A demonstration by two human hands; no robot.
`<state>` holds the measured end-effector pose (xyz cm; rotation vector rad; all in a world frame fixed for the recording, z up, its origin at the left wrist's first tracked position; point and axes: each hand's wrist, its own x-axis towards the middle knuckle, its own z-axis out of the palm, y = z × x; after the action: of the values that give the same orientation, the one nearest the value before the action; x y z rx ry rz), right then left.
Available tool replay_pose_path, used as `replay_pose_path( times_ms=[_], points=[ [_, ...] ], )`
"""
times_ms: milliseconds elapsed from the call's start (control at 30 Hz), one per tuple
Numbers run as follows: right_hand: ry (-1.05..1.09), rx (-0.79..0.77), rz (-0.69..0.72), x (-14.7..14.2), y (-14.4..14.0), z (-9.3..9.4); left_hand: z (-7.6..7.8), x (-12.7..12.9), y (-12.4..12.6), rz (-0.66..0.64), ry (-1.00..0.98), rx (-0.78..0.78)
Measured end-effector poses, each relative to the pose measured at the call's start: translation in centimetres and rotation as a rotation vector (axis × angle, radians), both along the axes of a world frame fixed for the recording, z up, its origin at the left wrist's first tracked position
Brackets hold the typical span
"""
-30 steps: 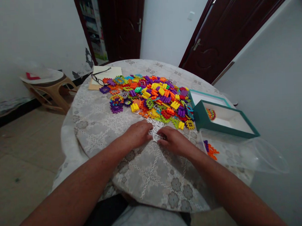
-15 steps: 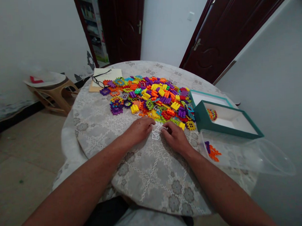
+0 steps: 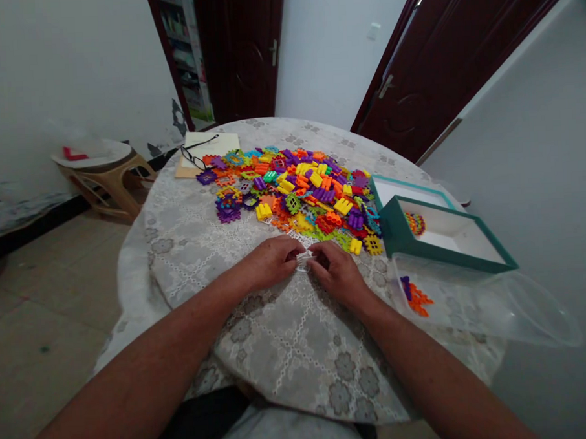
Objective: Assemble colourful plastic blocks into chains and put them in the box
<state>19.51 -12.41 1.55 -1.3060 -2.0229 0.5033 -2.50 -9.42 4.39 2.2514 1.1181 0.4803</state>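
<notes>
My left hand [image 3: 274,258] and my right hand [image 3: 338,269] meet at the near edge of a pile of colourful plastic building pieces [image 3: 301,193] on a round table with a lace cloth [image 3: 288,336]. Between the fingertips of both hands sits a small cluster of white pieces [image 3: 304,259], mostly hidden by my fingers. Both hands are closed on it just above the cloth.
A teal box [image 3: 444,235] with a few coloured pieces stands at the right, its lid [image 3: 403,190] behind it. A clear plastic container [image 3: 476,302] with orange and purple pieces lies nearer. Glasses [image 3: 193,156] rest on a notebook [image 3: 207,152] at the far left. A wooden stool [image 3: 106,172] stands beyond.
My hands have drawn closer together and gathered the white pieces between the fingers, lifting them slightly off the cloth. The view shifted a little.
</notes>
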Motion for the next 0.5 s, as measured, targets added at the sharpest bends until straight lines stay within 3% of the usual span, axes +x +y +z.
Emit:
replay_pose_path(
  times_ms=[333,500],
  points=[
    [0.079,-0.046,0.038,-0.37,-0.16,0.21,0.17,0.15,-0.15,-0.008,0.037,0.014],
    [-0.112,0.055,-0.03,0.38,-0.03,0.4,0.26,-0.6,0.1,0.058,0.076,-0.003]
  ],
)
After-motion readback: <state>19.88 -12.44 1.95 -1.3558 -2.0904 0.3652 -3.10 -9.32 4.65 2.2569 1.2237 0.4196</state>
